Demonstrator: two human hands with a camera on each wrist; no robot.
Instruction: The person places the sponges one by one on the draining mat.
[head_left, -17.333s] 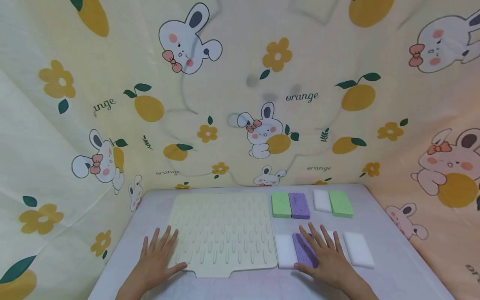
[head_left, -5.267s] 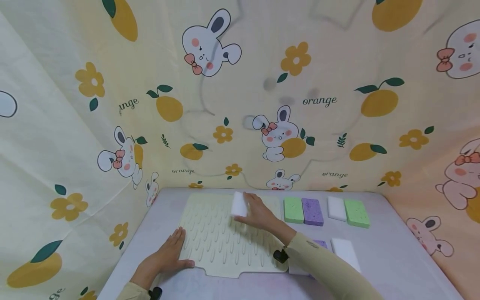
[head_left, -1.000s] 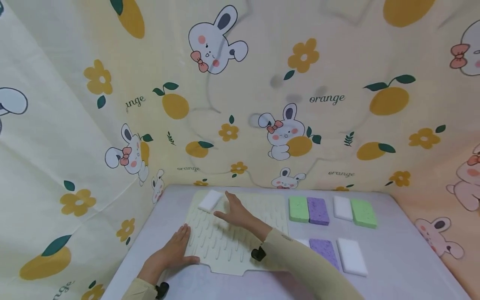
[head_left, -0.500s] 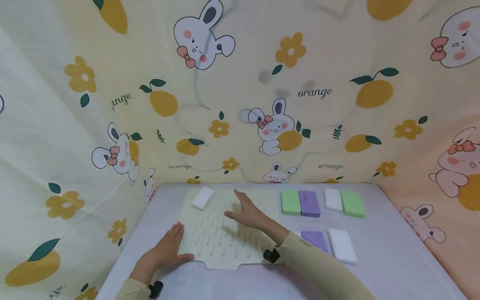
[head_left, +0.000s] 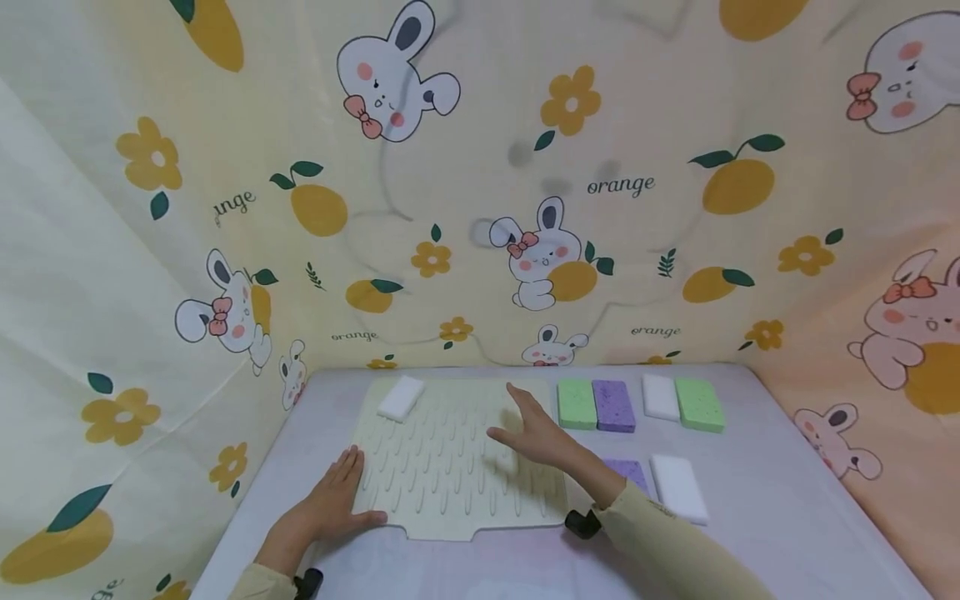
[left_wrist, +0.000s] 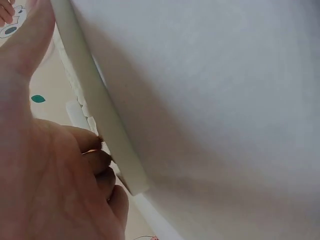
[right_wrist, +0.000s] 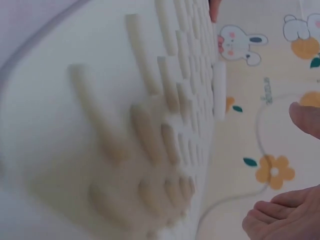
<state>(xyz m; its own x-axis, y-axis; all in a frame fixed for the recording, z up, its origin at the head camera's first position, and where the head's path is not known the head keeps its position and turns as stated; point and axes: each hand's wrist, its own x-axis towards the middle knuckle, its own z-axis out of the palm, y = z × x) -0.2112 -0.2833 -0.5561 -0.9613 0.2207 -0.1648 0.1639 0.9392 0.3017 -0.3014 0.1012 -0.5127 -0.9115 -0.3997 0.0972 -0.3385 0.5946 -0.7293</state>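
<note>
A cream drying mat (head_left: 442, 532) with rows of raised ridges lies flat on the table. On its back left corner a white sponge (head_left: 401, 398) lies slightly slanted; the right wrist view has this white sponge (right_wrist: 219, 91) edge-on. My left hand (head_left: 326, 500) rests against the mat's left edge, thumb toward its front corner. In the left wrist view the fingers (left_wrist: 117, 200) touch the mat's rim (left_wrist: 107, 120). Above the mat's right half is my right hand (head_left: 536, 433), thumb and fingers apart and nothing between them.
Right of the mat, a green sponge (head_left: 577, 404), a purple one (head_left: 614, 406), a white one (head_left: 660, 397) and another green one (head_left: 700, 404) lie behind. Nearer are a purple sponge (head_left: 628, 473), partly hidden by the right sleeve, and a white one (head_left: 678, 489). Patterned cloth (head_left: 465, 167) surrounds the table.
My right hand held a white sponge over the mat; that sponge now lies at the back left. The hand has since moved away to the right. My left hand has stayed at the edge.
</note>
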